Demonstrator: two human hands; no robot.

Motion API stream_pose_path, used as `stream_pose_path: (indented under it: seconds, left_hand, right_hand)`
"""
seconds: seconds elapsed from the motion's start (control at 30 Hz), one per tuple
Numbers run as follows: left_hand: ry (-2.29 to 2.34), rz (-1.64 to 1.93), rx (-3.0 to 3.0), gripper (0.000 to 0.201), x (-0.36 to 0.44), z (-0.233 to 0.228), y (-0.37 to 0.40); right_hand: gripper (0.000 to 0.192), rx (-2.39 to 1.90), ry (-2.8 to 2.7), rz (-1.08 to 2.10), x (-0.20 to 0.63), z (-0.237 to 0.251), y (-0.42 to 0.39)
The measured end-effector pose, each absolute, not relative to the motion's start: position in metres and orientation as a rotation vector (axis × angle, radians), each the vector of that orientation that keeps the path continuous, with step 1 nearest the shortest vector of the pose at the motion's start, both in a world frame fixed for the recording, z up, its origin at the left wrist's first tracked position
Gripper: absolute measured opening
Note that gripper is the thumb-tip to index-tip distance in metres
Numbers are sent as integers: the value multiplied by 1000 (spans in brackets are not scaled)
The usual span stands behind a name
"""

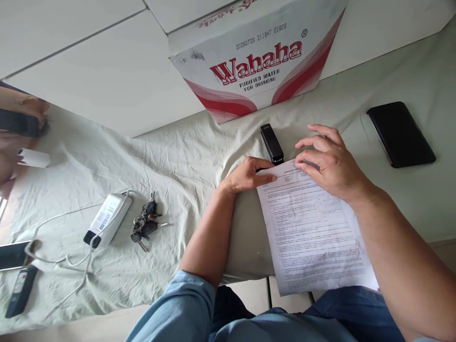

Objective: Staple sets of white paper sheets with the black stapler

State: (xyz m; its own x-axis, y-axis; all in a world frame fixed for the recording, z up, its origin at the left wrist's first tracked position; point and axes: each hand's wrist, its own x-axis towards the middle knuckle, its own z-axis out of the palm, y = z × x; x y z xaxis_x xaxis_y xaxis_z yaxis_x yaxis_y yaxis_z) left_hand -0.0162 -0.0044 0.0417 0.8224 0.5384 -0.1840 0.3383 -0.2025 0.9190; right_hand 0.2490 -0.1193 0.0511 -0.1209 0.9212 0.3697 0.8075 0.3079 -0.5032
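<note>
A printed paper sheet point(309, 237) lies over the cloth, its lower end hanging past the table edge above my lap. My left hand point(247, 175) pinches its top left corner, thumb on top and fingers beneath. At the top edge, my right hand point(329, 164) has its thumb and index finger closed on the paper, while the other fingers are raised and apart. A black stapler point(271, 142) lies just beyond the sheet, its near end close to the top edge and my left fingertips. Whether there is more than one sheet I cannot tell.
A Wahaha water carton point(260, 71) stands at the back. A black tablet-like device point(402, 134) lies at right. On the left are keys point(145, 222), a white power bank point(109, 221) with a cable, a phone point(14, 255) and a black handheld device point(21, 290). Another person's hand point(35, 111) shows far left.
</note>
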Motion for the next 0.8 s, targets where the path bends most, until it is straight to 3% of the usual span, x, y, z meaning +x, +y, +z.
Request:
stream_pose_path:
  seconds: [0.37,0.5,0.53,0.7,0.8]
  left_hand:
    - [701,204,1759,53,-16,44,-6]
    - [723,240,1687,55,-18,43,-6]
    - [729,247,1672,54,-19,43,-6]
    - [776,271,1644,48,-19,42,-6]
    - [775,247,1680,50,-19,41,-5]
  right_hand:
    - [20,-1553,-1969,175,256,52,-118]
    - [68,-1853,-1650,371,283,54,-126]
    - [73,-1952,-1543,477,291,56,-129]
    - [58,-1888,-1124,1067,308,62,-148]
    - [46,-1759,-1225,1126,303,64,-154]
